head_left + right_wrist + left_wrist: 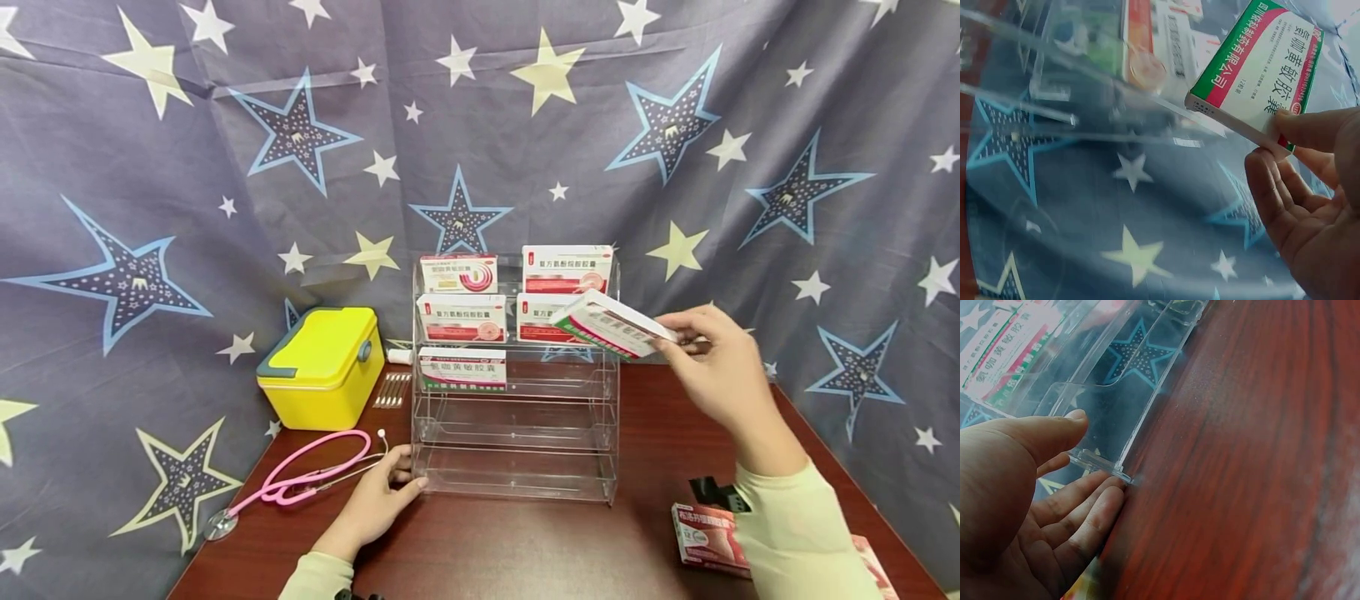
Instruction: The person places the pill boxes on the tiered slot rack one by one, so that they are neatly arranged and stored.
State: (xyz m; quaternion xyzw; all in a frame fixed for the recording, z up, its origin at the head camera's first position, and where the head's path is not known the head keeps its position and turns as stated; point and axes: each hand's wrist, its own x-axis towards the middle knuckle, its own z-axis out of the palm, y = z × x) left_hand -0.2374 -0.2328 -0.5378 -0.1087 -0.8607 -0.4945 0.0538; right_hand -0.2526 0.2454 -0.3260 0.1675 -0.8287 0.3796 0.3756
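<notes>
A clear acrylic tiered display rack (517, 483) stands on the table. My left hand (381, 500) holds its lower left corner; in the left wrist view the thumb lies over the front and the fingers are at the side edge. My right hand (716, 367) pinches one end of a white, green and red medicine box (611, 325), tilted in the air at the rack's right side. In the head view this box overlaps a red-and-white box (536, 310) on the second tier. A matching green-edged medicine box (462, 371) sits at the left of the third tier.
More medicine boxes (567, 271) fill the upper tiers. Left of the rack are a yellow case (318, 367), a pink stethoscope (300, 479) and cotton swabs (392, 390). A red medicine box (705, 537) lies at the right front, partly behind my sleeve. A star-patterned cloth (480, 125) hangs behind.
</notes>
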